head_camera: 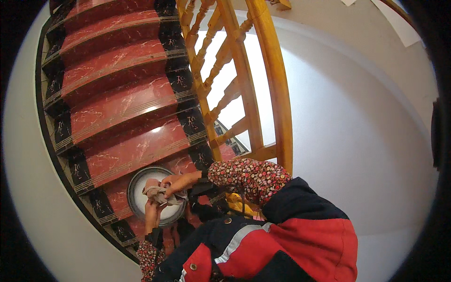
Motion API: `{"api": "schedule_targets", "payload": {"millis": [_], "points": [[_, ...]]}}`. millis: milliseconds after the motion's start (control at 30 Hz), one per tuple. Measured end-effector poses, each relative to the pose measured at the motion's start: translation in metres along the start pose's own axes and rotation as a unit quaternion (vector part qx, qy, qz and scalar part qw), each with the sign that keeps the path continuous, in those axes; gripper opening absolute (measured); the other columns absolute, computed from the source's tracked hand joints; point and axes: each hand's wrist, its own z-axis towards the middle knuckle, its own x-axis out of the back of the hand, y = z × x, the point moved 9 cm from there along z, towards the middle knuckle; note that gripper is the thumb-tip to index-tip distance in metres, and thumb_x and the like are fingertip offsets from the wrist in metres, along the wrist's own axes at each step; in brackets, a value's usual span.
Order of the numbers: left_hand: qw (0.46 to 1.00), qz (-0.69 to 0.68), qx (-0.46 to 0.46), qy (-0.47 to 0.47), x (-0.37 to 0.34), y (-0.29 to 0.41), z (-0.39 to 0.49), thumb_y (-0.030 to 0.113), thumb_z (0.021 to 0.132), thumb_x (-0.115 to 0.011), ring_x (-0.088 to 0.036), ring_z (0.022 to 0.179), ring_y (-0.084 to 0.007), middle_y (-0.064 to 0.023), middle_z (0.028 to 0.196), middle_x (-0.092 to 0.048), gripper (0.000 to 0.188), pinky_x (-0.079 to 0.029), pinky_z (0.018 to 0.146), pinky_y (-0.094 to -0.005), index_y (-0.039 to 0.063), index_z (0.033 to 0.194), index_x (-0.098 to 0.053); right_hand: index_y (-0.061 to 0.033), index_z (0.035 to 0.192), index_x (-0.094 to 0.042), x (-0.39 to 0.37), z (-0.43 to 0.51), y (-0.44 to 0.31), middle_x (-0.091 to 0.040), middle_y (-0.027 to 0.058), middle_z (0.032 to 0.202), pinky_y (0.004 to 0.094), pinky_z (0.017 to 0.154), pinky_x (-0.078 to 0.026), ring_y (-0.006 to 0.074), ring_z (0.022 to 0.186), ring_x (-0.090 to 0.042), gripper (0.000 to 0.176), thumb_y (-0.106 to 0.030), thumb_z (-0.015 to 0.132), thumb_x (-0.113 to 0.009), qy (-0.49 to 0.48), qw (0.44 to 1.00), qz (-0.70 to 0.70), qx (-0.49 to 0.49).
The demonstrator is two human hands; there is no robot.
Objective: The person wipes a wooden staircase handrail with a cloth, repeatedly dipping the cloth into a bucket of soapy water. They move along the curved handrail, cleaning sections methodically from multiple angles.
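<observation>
A bunched, greyish-pink cloth (157, 194) is held between both hands above a dark round basin (131, 195). Whitish, sudsy-looking liquid (141, 187) shows inside the basin, below the cloth. My left hand (152, 212) grips the cloth from its lower side, its fingers partly hidden under the folds. From the right, my right hand (177, 183) is closed around the cloth's upper part. The basin stands on a red marbled stair step. Flowered sleeves cover both forearms.
Red and black stone stairs (127, 102) run towards the top of the view. A wooden banister (278, 88) with turned balusters (215, 72) lines their right side. At the left, a pale wall (26, 141) with dark edging borders the steps.
</observation>
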Motion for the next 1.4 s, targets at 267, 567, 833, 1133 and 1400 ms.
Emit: {"api": "schedule_targets", "payload": {"millis": [267, 567, 833, 1133, 1400], "points": [[0.97, 0.127, 0.07, 0.194, 0.077, -0.064, -0.004, 0.019, 0.097, -0.064, -0.069, 0.086, -0.0214, -0.0104, 0.1, -0.065, 0.029, -0.059, 0.073, -0.0321, -0.002, 0.116, -0.057, 0.0009, 0.12, -0.06, 0.046, 0.038, 0.114, -0.065, 0.0042, 0.089, 0.0342, 0.067, -0.048, 0.0148, 0.08, -0.058, 0.049, -0.026, 0.082, -0.076, 0.099, 0.993, -0.024, -0.065], [0.944, 0.134, 0.065, 0.294, 0.151, -0.104, 0.007, 0.014, 0.095, -0.066, -0.069, 0.082, -0.0204, -0.014, 0.101, -0.066, 0.045, -0.057, 0.066, -0.0305, -0.005, 0.133, -0.048, -0.0047, 0.106, -0.066, 0.055, 0.111, 0.296, -0.065, 0.0128, 0.085, 0.0454, 0.064, -0.046, 0.0286, 0.075, -0.062, 0.034, -0.033, 0.086, -0.067, 0.237, 0.97, 0.004, -0.055], [0.925, 0.295, 0.095, 0.218, 0.19, -0.135, 0.04, 0.015, 0.095, -0.064, -0.068, 0.081, -0.0166, -0.0117, 0.094, -0.068, 0.031, -0.052, 0.064, -0.0304, -0.004, 0.12, -0.061, -0.0052, 0.113, -0.067, 0.053, 0.116, 0.299, -0.067, 0.0132, 0.088, 0.0432, 0.07, -0.05, 0.0288, 0.078, -0.064, 0.029, -0.023, 0.091, -0.062, 0.359, 0.929, -0.088, 0.003], [0.857, 0.472, 0.125, 0.164, 0.279, -0.233, 0.075, 0.027, 0.092, -0.067, -0.07, 0.092, -0.0292, -0.0172, 0.106, -0.07, 0.041, -0.052, 0.082, -0.0363, 0.003, 0.124, -0.06, -0.0082, 0.124, -0.064, 0.028, 0.187, 0.36, -0.066, 0.0179, 0.112, 0.0444, 0.079, -0.054, 0.0338, 0.097, -0.065, 0.037, -0.016, 0.088, -0.063, 0.266, 0.963, -0.045, 0.013], [0.906, 0.326, 0.097, 0.253, 0.365, -0.266, 0.082, 0.026, 0.099, -0.063, -0.053, 0.115, -0.0209, -0.0144, 0.145, -0.042, 0.064, -0.049, 0.086, -0.0333, 0.008, 0.152, -0.032, -0.0086, 0.135, -0.056, 0.07, 0.307, 0.378, -0.061, 0.0216, 0.125, 0.0495, 0.095, -0.048, 0.0405, 0.116, -0.057, 0.049, -0.027, 0.091, -0.064, 0.339, 0.926, -0.153, 0.054]]}}
